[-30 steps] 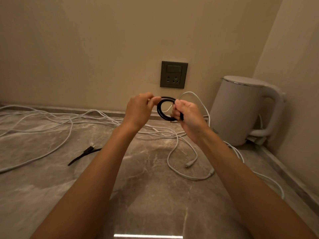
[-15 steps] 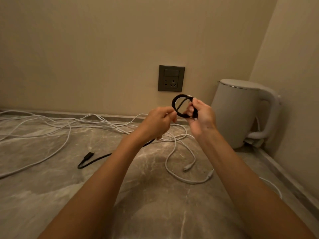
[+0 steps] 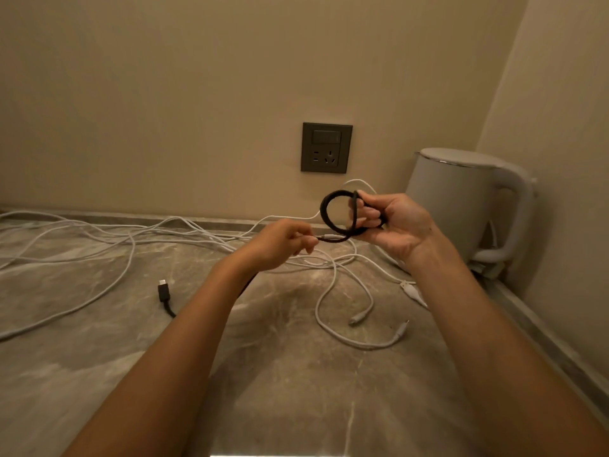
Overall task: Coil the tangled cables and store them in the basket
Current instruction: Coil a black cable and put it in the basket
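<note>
Two hands are raised in the middle of the frame, over a marbled grey surface (image 3: 296, 374).

- Right hand (image 3: 400, 227): palm turned toward the camera, fingers (image 3: 371, 213) curled round a small round coil of black cable (image 3: 324, 211). Thumb and fingertips clamp the loops where they cross, at the coil's right side. The coil is held in the air, just below the wall socket (image 3: 326, 148).
- Left hand (image 3: 280, 242): lower and to the left of the coil. Its fingers are bent, and thumb and forefinger pinch the black strand where it leaves the bottom of the coil.
- The rest of the black cable drops behind the left forearm. Its free end, with a black plug (image 3: 163, 290), lies on the surface at centre left.
- White cables (image 3: 184, 229): a loose tangle spread over the surface from the left edge to below the hands. One strand arches up against the wall behind the coil. A long loop lies lower right of centre, with several white connectors (image 3: 357, 319) lying apart from each other.
- A white kettle (image 3: 461, 199) stands in the right corner, against the wall, handle facing right.
</note>
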Demonstrator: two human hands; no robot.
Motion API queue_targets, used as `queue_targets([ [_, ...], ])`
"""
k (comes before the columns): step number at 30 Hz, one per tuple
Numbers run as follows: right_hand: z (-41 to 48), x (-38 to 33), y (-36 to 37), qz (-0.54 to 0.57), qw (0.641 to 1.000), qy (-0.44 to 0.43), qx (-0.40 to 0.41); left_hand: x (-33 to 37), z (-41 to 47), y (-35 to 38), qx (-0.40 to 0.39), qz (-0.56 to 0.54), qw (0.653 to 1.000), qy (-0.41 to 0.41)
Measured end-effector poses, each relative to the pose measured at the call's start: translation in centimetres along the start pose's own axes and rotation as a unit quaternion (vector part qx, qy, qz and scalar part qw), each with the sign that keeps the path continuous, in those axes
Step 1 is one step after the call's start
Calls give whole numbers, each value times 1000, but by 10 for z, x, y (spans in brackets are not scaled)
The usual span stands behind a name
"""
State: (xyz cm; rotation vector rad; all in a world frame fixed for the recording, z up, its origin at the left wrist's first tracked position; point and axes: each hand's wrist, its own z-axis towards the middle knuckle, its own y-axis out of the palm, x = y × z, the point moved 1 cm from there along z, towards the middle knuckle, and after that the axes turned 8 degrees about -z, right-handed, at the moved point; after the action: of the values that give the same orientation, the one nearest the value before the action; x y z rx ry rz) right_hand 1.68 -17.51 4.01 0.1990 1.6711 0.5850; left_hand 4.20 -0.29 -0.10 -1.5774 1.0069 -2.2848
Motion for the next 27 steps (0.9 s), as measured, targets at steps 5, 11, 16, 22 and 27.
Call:
queue_targets([
  [5, 3, 7, 2, -191, 979, 76, -15, 2, -1, -12, 41, 41, 998, -17],
  [11, 14, 28, 8, -320, 942, 100, 8, 16, 3, -17, 91, 106, 990, -17],
  [16, 20, 33, 13, -358, 929, 1, 94, 33, 5, -12, 143, 143, 979, -2],
  [22, 26, 34, 6, -375, 883, -160, 233, 42, 5, 9, 177, 80, 979, 58],
  [27, 25, 29, 0, -194, 924, -194, 266, 42, 4, 23, 132, -42, 988, 74],
])
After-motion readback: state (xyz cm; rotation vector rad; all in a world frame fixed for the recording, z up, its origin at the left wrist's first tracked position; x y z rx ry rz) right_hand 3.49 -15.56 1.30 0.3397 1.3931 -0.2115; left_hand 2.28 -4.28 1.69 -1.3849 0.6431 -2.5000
